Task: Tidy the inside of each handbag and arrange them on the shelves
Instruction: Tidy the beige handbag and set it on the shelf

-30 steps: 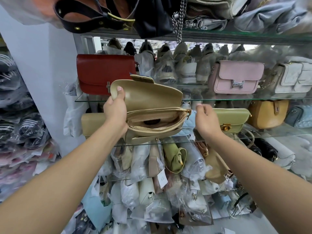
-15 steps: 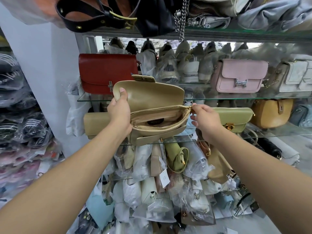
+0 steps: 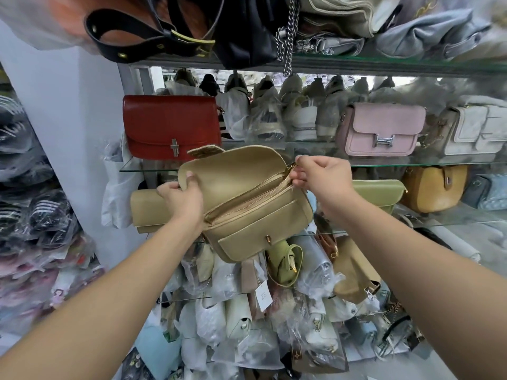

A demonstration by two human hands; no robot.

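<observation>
A beige handbag (image 3: 247, 204) is held up in front of the glass shelves, tilted, its flap folded back and its gold zipper running along the top. My left hand (image 3: 182, 196) grips the bag's left end, thumb on the flap. My right hand (image 3: 315, 176) pinches the zipper pull at the bag's right end. The zipper gap is narrow and the inside is barely visible.
Glass shelves (image 3: 384, 163) hold a red bag (image 3: 170, 126), a pink bag (image 3: 382, 128), a white bag (image 3: 477, 130), a green bag (image 3: 375, 196), a mustard bag (image 3: 433, 187) and a beige bag (image 3: 145, 209). Plastic-wrapped bags (image 3: 247, 311) crowd below. A chain (image 3: 286, 37) hangs from above.
My right hand has taken the zipper pull at the bag's right end. The bag has tilted, and its wide-open mouth has narrowed to a slit.
</observation>
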